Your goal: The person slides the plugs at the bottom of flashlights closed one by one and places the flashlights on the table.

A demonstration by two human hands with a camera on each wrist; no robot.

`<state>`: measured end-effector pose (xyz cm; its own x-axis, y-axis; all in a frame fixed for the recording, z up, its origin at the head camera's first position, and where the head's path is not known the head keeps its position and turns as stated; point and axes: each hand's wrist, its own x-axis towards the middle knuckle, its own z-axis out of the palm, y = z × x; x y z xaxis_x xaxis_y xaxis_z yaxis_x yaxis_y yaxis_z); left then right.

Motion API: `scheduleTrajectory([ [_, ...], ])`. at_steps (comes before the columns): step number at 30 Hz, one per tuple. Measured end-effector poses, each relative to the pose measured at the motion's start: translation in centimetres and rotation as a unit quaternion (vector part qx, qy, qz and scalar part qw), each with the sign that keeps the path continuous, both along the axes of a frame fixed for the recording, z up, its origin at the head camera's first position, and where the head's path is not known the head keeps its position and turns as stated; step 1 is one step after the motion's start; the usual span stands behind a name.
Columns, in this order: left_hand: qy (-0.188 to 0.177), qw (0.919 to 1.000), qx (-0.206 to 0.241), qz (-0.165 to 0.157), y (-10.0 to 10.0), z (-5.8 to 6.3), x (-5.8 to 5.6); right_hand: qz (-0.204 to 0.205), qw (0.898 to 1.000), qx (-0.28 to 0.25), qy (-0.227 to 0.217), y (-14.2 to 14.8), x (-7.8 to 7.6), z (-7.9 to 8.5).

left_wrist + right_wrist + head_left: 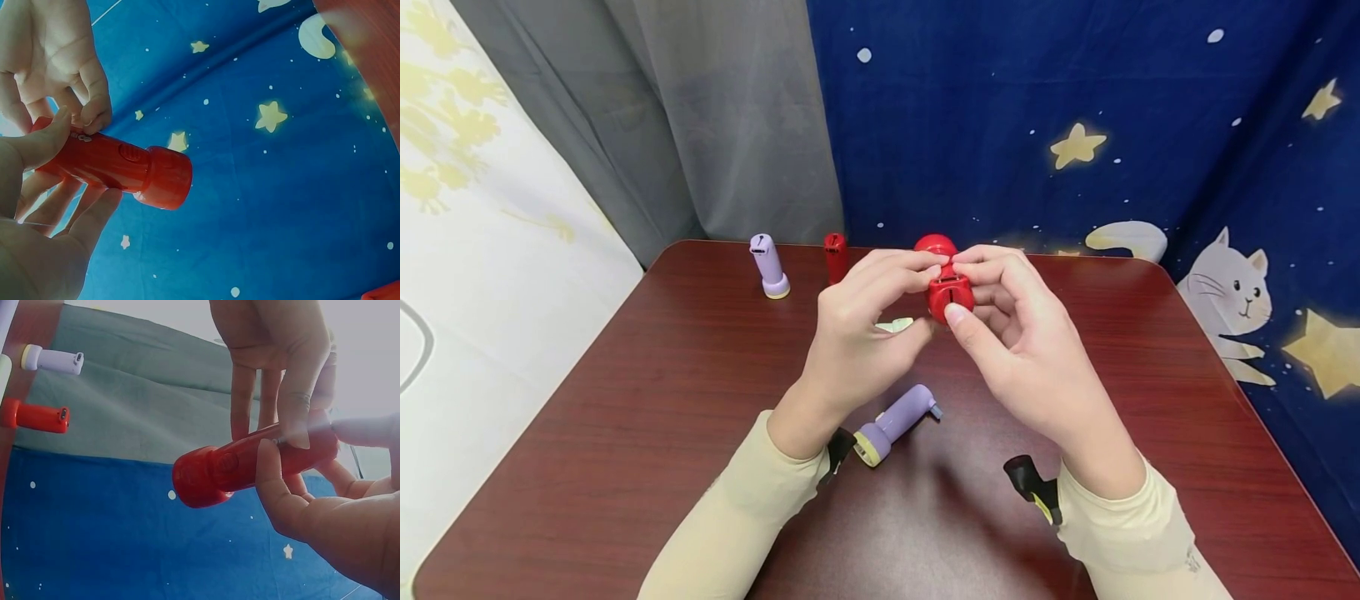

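Both hands hold a red flashlight [951,298] above the table, its slotted tail end towards me and its wide head [169,178] pointing away. My left hand [853,333] pinches the barrel from the left, with fingertips on top. From the other side my right hand [1033,350] grips it, the thumb pressing on the tail end and the index fingertip on the barrel's top. An oval button [229,462] shows on the barrel near the head. Below the hands, a purple flashlight [898,421] lies on the table with a grey plug sticking out of its tail.
At the table's far edge a lilac flashlight [769,267] and a second red flashlight [836,257] stand on their heads. A pale green object [896,325] is partly hidden behind the left hand. Grey and blue star-patterned curtains [955,125] hang close behind the table [625,417].
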<state>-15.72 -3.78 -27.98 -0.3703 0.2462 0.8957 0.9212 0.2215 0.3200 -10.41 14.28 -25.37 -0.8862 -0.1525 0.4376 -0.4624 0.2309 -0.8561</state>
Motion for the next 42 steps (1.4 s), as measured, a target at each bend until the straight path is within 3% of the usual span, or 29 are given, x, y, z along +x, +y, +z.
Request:
scheduleTrajectory([
  [12, 0.0, 1.0, 0.002, -0.002, -0.1, -0.1, -0.2, 0.005, 1.0, 0.017, 0.006, 0.0, -0.1, -0.2],
  [22, -0.071, 0.9953, -0.066, -0.001, -0.7, 0.1, -0.1, 0.013, 0.995, 0.087, -0.036, 1.1, -0.9, 0.0],
  [29, -0.128, 0.9841, -0.118, -0.033, -0.8, 0.1, -0.2, -0.012, 0.991, 0.136, -0.013, 2.0, -1.3, 0.0],
  [35, -0.153, 0.9763, -0.143, -0.056, -0.8, -0.1, -0.5, -0.005, 0.992, 0.121, 0.03, 2.4, -1.3, -0.2],
  [42, -0.235, 0.956, -0.148, -0.095, -1.4, 0.3, -0.7, 0.021, 0.986, 0.15, 0.067, 2.4, -1.6, -0.6],
])
